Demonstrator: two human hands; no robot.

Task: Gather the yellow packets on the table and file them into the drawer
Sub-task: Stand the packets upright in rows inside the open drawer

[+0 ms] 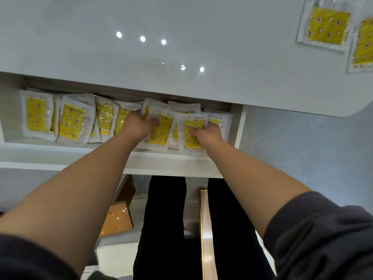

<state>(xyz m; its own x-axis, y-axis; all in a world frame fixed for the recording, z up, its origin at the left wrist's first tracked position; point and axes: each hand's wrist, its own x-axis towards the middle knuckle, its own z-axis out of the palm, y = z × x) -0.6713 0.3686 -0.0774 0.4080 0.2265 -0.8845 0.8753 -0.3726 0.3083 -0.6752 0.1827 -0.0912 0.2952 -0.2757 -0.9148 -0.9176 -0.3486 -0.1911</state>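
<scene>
**Yellow packets, filed upright in open drawer; two left on table**

Yellow-printed packets in clear-white wrappers, filed on edge in a row inside the drawer (239, 126) pulled out beneath the white table (181, 81).

Left hand (139, 126): fingers closed over the top edge of a leaning packet (159, 128), thumb side toward the row. Judged to be holding it upright so it files against its neighbours rather than falling flat.

Right hand (207, 131): fingers curled on the face of a front packet (192, 134), which tilts toward the person. Whether it pinches the packet or only presses it cannot be told. Between the two hands, several packets overlap loosely and are not yet squared.

Left of the left hand: filed packets (70, 122), standing close together, leaning slightly.

Beyond and right of the right hand, well apart, on the tabletop: two loose packets (327, 25), flat, overlapping at one edge; still to be gathered.

Obstruction: the table's overhang covers the back of the drawer, limiting how high packets can stand. Below the hands: the person's dark trouser legs (165, 219) and a wooden stool (119, 217).
</scene>
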